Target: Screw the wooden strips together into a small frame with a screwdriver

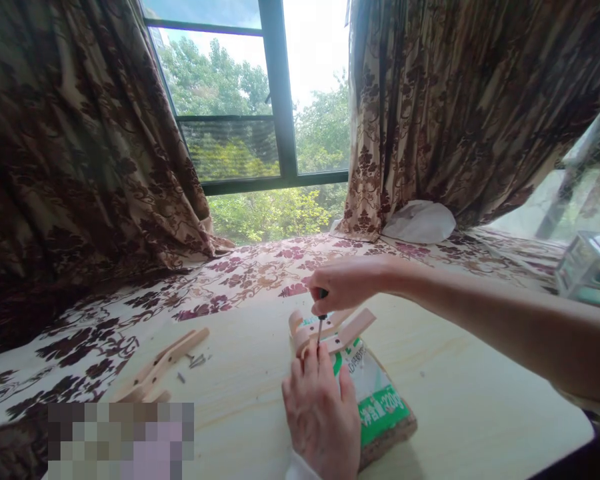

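My right hand (pixel 347 281) is closed around the dark handle of a screwdriver (pixel 321 328), which stands nearly upright with its shaft pointing down. Its tip meets a light wooden assembly (pixel 357 325) of curved and straight pieces with dark holes. My left hand (pixel 321 413) lies over the near side of that assembly, fingertips closed on the wood beside the screwdriver's tip; any screw there is too small to make out. Beneath the wood lies a green and white printed package (pixel 383 400) with brown contents.
To the left lie more joined wooden pieces (pixel 167 360), with several loose screws (pixel 197 361) beside them. The pale tabletop (pixel 230 413) borders a floral cloth (pixel 250 273). A white bag (pixel 420 221) sits by the curtain, and a clear box (pixel 590 270) stands at right.
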Demonstrator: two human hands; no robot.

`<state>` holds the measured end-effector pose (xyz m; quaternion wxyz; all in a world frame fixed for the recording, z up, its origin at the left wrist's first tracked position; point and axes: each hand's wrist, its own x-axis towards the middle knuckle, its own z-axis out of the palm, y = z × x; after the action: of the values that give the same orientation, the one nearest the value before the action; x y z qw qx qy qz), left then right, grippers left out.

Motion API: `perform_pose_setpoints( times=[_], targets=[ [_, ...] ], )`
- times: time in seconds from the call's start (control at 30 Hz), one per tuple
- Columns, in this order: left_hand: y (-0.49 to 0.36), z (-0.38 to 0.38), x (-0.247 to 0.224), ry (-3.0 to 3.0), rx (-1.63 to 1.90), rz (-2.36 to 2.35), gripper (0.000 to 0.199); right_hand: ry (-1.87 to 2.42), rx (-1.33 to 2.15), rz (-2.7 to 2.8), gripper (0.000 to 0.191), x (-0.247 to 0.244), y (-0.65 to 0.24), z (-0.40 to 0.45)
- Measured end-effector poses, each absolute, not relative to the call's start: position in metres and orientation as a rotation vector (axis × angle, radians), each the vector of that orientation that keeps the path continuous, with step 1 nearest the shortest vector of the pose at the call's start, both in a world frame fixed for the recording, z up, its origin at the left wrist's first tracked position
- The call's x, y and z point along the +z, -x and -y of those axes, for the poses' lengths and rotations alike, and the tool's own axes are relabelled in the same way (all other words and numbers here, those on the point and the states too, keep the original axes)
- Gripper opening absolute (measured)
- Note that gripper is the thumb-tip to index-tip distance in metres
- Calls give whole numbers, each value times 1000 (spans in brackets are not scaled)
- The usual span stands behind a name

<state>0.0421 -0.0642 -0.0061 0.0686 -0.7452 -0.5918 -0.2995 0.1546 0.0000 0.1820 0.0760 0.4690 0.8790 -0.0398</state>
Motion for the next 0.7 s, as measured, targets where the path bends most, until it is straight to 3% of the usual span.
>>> perform_pose_setpoints(
  times=[0.23, 0.57, 0.7],
  targets=[
    [-43, 65, -5, 2253, -912, 1796, 39, -1338, -164, -2641, 24, 186, -149, 2],
    [-43, 66, -2, 2249, -938, 1804, 38, -1370, -145, -2665, 32, 188, -153, 4],
    [-44, 68, -1, 2256, -940, 1837, 38, -1305, -169, -2685, 24, 188, -149, 4]
  ],
)
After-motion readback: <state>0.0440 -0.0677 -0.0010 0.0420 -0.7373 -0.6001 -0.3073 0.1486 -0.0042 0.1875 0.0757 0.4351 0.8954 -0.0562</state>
